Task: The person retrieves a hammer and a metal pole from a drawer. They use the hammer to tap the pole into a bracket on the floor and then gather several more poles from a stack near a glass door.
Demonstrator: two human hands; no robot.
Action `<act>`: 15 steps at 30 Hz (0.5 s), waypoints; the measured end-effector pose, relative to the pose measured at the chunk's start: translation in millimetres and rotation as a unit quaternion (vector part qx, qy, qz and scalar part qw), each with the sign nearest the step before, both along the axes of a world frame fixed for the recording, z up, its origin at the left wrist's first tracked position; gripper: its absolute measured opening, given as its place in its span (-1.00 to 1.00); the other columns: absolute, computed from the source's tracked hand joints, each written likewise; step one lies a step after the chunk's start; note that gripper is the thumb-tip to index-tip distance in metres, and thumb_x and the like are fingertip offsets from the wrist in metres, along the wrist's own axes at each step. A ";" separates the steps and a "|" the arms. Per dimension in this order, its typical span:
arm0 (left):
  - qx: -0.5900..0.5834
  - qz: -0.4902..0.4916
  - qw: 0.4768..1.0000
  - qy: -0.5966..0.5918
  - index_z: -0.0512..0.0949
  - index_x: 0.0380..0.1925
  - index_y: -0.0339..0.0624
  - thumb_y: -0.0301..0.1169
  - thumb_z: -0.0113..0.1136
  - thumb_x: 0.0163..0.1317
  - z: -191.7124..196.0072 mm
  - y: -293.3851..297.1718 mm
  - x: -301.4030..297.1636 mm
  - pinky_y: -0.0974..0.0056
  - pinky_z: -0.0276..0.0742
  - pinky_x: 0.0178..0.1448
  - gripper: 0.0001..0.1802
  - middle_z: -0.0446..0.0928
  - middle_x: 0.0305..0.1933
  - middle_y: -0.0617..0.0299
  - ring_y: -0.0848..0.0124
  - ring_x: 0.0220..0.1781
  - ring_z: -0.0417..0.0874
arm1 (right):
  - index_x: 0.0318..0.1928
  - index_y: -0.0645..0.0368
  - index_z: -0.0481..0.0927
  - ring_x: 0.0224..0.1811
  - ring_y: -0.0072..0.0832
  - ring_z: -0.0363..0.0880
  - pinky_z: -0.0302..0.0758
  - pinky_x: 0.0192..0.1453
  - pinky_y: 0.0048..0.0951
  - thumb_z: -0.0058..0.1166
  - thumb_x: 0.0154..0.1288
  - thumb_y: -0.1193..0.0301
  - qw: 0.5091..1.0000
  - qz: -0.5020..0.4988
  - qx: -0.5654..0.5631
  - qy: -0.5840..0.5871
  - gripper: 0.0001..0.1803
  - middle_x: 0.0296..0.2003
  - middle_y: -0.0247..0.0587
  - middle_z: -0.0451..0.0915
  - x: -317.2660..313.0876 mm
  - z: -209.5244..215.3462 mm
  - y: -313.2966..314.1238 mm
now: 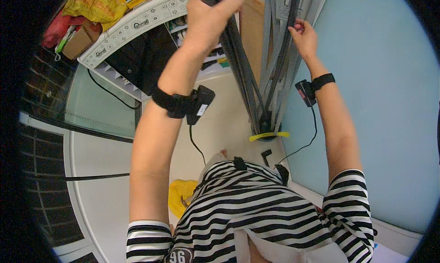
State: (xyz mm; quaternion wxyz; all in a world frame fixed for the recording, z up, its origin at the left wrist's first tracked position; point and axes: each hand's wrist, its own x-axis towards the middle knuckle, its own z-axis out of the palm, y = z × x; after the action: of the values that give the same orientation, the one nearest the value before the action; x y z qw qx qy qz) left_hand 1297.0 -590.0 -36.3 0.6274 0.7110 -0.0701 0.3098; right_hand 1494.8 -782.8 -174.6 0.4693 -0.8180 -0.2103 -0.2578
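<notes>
Head view, looking down: left hand [208, 20] wrapped tight round a bundle of dark poles [238, 57] at top centre, right hand [303, 37] pinching another dark strut [286, 43] just right of it. Both poles run down to a yellow foot [269, 136] on the pale floor [220, 121], mid-frame. Risk, I'd say: the folded frame could swing or pinch fingers, and the wrist cables [307, 144] might snag.

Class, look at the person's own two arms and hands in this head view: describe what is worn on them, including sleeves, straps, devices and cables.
Both forearms are bare. The left hand and right hand wear no gloves. Each wrist carries a black strap with a small black boxy device: the left wrist device and the right wrist device. A thin black cable hangs from each. Short black-and-white striped sleeves cover the upper arms.
</notes>
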 end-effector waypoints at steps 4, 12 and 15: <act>-0.003 0.051 0.999 -0.002 0.41 -0.68 -0.21 -0.38 0.19 -0.07 32.2 -12.6 -10.5 0.40 0.32 -0.48 -0.80 0.38 -0.66 0.30 0.50 -0.62 0.38 | -0.12 0.17 0.52 -0.46 -0.45 0.50 0.46 -0.27 -0.43 0.20 -0.01 0.34 0.999 0.025 0.025 -0.010 -0.61 -0.38 -0.27 0.58 4.9 -11.1 -0.5; -0.004 0.049 0.996 -0.076 0.44 -0.47 -0.17 -0.34 0.22 0.01 49.5 -16.4 -17.5 0.39 0.45 -0.46 -0.81 0.44 -0.56 0.27 0.48 -0.51 0.50 | -0.11 0.18 0.54 -0.34 -0.59 0.51 0.44 -0.21 -0.54 0.13 0.09 0.31 0.967 0.245 0.043 0.053 -0.66 -0.35 -0.27 0.58 -50.1 -13.1 22.0; 0.003 0.034 0.995 -0.093 0.46 -0.44 -0.16 -0.29 0.24 0.03 52.8 -18.6 -24.1 0.40 0.46 -0.42 -0.78 0.45 -0.55 0.30 0.50 -0.48 0.51 | -0.02 0.16 0.48 -0.19 -0.54 0.50 0.42 -0.08 -0.50 0.17 0.06 0.24 0.878 0.428 0.051 0.206 -0.54 -0.21 -0.24 0.56 -93.6 -0.6 35.2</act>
State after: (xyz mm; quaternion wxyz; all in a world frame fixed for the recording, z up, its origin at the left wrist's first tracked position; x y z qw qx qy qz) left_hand 1272.9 -608.5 16.5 0.6049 0.6829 -0.1046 0.3959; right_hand 1401.2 -747.6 -175.3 0.6078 -0.6576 -0.4250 0.1321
